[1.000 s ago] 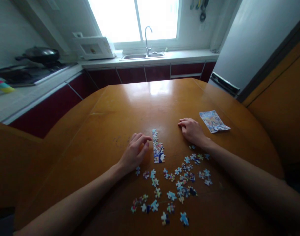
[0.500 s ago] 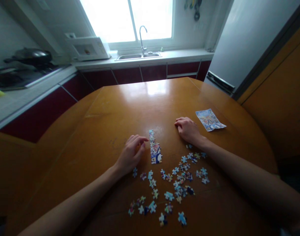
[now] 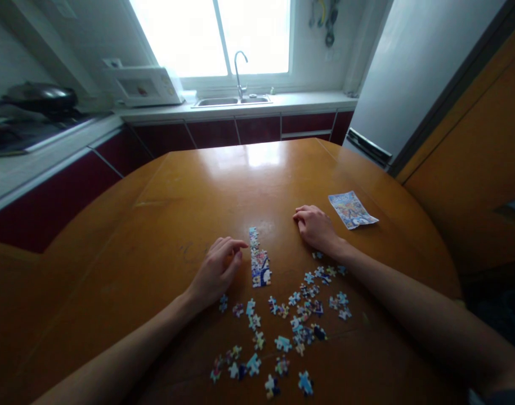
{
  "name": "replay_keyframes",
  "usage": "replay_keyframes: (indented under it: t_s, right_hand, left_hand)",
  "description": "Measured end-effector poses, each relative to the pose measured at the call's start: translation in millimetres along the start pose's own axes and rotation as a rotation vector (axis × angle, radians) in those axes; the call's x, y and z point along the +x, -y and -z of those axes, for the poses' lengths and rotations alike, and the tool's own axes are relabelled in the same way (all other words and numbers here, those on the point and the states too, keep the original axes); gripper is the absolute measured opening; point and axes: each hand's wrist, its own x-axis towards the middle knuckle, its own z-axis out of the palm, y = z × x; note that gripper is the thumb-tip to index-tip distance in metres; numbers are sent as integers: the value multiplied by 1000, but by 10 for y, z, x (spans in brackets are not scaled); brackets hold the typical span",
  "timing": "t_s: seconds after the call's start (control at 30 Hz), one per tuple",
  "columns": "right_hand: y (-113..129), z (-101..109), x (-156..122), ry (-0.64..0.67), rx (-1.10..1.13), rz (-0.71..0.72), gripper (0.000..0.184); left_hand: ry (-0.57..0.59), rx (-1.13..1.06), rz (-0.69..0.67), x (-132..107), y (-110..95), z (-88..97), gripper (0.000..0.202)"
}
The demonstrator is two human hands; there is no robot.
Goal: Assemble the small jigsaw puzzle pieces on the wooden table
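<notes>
My left hand (image 3: 217, 270) rests on the wooden table (image 3: 198, 191), fingers loosely curled and apart, their tips just left of a joined strip of puzzle pieces (image 3: 259, 262). It holds nothing. My right hand (image 3: 316, 228) lies palm down to the right of the strip, fingers curled under, nothing visible in them. Several loose puzzle pieces (image 3: 299, 315) are scattered on the table between and in front of my forearms. A small printed picture card (image 3: 352, 209) lies just right of my right hand.
Behind the table runs a kitchen counter with a sink and tap (image 3: 239, 79) under a bright window, a white microwave (image 3: 144, 85) and a stove with a dark pan (image 3: 40, 97) at left. A grey fridge (image 3: 413, 73) stands at right beside wooden panels.
Both hands stay where they were on the table. The view has shifted slightly to the right, so everything sits a little further left in the picture.
</notes>
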Motion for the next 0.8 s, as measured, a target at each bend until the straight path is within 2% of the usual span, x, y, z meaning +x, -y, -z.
replay_keyframes:
  t_s: [0.8]
  right_hand:
    - [-3,5,-14,-2,-6,-1,27]
  left_hand:
    - [-1,4,-5,2,-27,5,15]
